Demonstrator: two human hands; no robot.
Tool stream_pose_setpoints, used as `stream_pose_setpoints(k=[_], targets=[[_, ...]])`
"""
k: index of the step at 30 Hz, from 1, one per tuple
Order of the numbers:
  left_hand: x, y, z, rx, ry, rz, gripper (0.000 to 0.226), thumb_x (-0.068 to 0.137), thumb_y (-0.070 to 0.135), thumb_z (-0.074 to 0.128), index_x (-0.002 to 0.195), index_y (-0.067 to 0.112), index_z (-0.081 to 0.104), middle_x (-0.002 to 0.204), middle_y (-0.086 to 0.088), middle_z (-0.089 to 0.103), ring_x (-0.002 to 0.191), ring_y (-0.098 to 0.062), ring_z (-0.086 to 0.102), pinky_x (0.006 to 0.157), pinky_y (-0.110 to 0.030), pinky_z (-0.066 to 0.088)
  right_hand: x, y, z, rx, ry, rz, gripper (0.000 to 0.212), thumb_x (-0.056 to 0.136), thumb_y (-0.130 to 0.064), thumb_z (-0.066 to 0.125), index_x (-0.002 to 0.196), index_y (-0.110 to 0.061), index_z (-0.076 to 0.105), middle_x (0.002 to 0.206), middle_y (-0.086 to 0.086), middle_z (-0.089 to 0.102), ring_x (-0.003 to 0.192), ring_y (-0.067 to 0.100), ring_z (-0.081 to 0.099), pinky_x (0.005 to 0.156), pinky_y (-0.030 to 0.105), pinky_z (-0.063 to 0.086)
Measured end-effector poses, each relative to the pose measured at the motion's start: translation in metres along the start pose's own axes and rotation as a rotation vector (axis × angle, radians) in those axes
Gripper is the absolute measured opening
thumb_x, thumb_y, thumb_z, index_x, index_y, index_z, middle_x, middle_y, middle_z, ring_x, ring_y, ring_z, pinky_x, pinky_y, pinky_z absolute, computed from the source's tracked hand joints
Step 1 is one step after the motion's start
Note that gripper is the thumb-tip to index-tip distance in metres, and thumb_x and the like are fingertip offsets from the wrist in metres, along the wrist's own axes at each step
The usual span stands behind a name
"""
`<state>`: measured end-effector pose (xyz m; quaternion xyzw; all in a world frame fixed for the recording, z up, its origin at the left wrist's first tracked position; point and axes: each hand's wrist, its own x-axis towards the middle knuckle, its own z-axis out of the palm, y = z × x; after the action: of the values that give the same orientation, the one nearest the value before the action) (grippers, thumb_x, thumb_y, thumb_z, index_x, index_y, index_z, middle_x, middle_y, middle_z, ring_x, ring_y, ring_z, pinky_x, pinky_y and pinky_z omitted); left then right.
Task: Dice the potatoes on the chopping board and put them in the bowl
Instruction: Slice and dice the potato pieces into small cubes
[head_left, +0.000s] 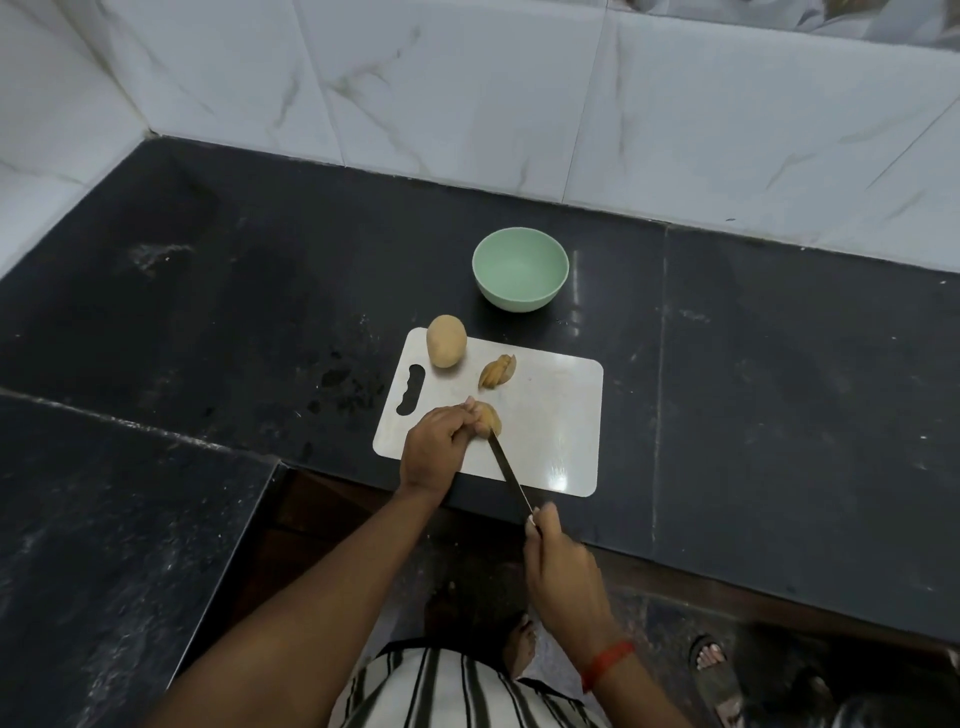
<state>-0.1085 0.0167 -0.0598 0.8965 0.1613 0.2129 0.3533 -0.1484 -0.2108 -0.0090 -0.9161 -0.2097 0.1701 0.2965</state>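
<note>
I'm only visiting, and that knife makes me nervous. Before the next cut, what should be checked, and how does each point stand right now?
1. Left hand grips the potato piece on the chopping board: ok.
2. Right hand holds the knife, blade tip at the piece: ok.
3. Left fingertips clear of the blade: cannot tell, they sit very close.
4. Whole potato and sliced half lie apart from the cut: ok.
5. Bowl upright beyond the board, nothing in it: ok.
</note>
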Motion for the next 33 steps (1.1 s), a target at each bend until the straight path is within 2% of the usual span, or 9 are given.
stream_pose_setpoints(k=[6, 8, 11, 15, 17, 20, 25, 30, 33], targets=[[0.000, 0.003, -0.003, -0.024, 0.020, -0.017, 0.019, 0.087, 0.014, 0.079, 0.106, 0.010, 0.079, 0.114, -0.002, 0.076, 0.107, -0.014, 0.071, 0.096, -0.027, 0.055, 0.006, -0.016, -0.012, 0.132, 0.161, -0.058, 0.014, 0.108, -0.031, 0.037, 0.094, -0.031, 0.038, 0.060, -0.008, 0.051, 0.050, 0.010, 0.051, 0.044, 0.022, 0.028], [-0.001, 0.004, -0.004, -0.041, 0.019, -0.030, 0.021, 0.088, 0.014, 0.078, 0.109, 0.008, 0.079, 0.115, -0.003, 0.076, 0.108, -0.014, 0.070, 0.098, -0.026, 0.053, 0.027, -0.026, -0.007, 0.118, 0.190, -0.067, 0.013, 0.107, -0.029, 0.039, 0.096, -0.024, 0.042, 0.063, -0.008, 0.054, 0.049, 0.009, 0.048, 0.045, 0.026, 0.032], [-0.001, 0.004, -0.006, -0.058, 0.012, -0.044, 0.022, 0.091, 0.014, 0.076, 0.113, 0.010, 0.078, 0.115, -0.002, 0.076, 0.109, -0.013, 0.070, 0.098, -0.027, 0.054, 0.057, -0.037, 0.005, 0.074, 0.143, -0.044, 0.016, 0.108, -0.029, 0.036, 0.095, -0.021, 0.037, 0.067, -0.004, 0.056, 0.051, 0.012, 0.051, 0.047, 0.033, 0.043], [0.000, 0.004, -0.006, -0.069, 0.005, -0.048, 0.019, 0.091, 0.012, 0.075, 0.110, 0.010, 0.079, 0.114, 0.000, 0.076, 0.108, -0.010, 0.070, 0.098, -0.024, 0.054, 0.069, -0.038, 0.016, 0.029, 0.108, -0.048, 0.017, 0.108, -0.029, 0.032, 0.092, -0.023, 0.031, 0.067, -0.003, 0.054, 0.051, 0.010, 0.046, 0.047, 0.026, 0.031], [-0.001, 0.004, -0.007, -0.064, 0.009, -0.048, 0.020, 0.092, 0.012, 0.075, 0.111, 0.011, 0.078, 0.114, 0.000, 0.076, 0.108, -0.010, 0.069, 0.098, -0.022, 0.053, 0.070, -0.037, 0.017, 0.037, 0.109, -0.045, 0.017, 0.108, -0.029, 0.032, 0.092, -0.023, 0.032, 0.067, -0.003, 0.053, 0.052, 0.010, 0.048, 0.047, 0.025, 0.031], [-0.001, 0.004, -0.007, -0.050, 0.020, -0.030, 0.020, 0.093, 0.011, 0.073, 0.112, 0.012, 0.078, 0.114, 0.000, 0.076, 0.107, -0.009, 0.069, 0.098, -0.016, 0.049, 0.073, -0.034, 0.016, 0.033, 0.104, -0.040, 0.016, 0.108, -0.025, 0.035, 0.092, -0.022, 0.033, 0.067, -0.003, 0.054, 0.053, 0.014, 0.052, 0.048, 0.029, 0.039], [0.000, 0.001, -0.006, -0.035, 0.013, -0.016, 0.019, 0.093, 0.013, 0.073, 0.111, 0.012, 0.078, 0.114, 0.001, 0.076, 0.107, -0.011, 0.070, 0.097, -0.023, 0.054, 0.081, -0.033, 0.018, 0.005, 0.069, -0.039, 0.012, 0.107, -0.024, 0.036, 0.096, -0.024, 0.033, 0.071, 0.000, 0.059, 0.058, 0.021, 0.058, 0.056, 0.041, 0.053], [0.000, 0.001, -0.006, -0.020, -0.003, -0.016, 0.019, 0.091, 0.009, 0.075, 0.110, 0.010, 0.078, 0.113, -0.001, 0.076, 0.106, -0.013, 0.070, 0.097, -0.004, 0.041, 0.086, -0.035, 0.019, -0.048, 0.052, -0.043, 0.010, 0.108, -0.024, 0.034, 0.099, -0.025, 0.031, 0.072, 0.000, 0.059, 0.058, 0.020, 0.058, 0.058, 0.036, 0.052], [0.001, 0.001, -0.006, -0.020, -0.011, -0.006, 0.020, 0.091, 0.007, 0.074, 0.110, 0.011, 0.078, 0.114, -0.001, 0.076, 0.107, -0.012, 0.069, 0.098, -0.003, 0.041, 0.090, -0.038, 0.021, -0.088, 0.053, -0.046, 0.006, 0.107, -0.023, 0.034, 0.106, -0.019, 0.038, 0.074, 0.003, 0.061, 0.060, 0.024, 0.060, 0.059, 0.036, 0.051]])
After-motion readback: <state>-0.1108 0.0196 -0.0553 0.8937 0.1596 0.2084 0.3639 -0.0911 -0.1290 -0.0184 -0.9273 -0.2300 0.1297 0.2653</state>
